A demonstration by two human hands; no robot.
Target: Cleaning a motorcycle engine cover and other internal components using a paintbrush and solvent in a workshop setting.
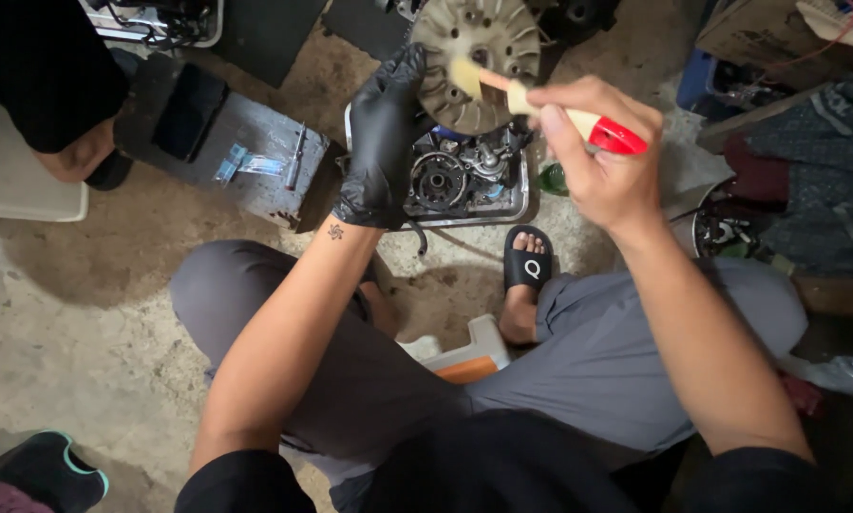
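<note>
Holding the round grey finned metal flywheel (469,66) up at twelve o'clock, my black-gloved left hand (381,142) wraps shut on its nine o'clock rim so the face tilts toward me. My bare right hand (602,152) pinches closed on the red-and-cream-handled paintbrush (550,109), bristles touching that face. Below sits the shallow steel tray (517,195) of engine parts, placed, I judge, to catch drips.
</note>
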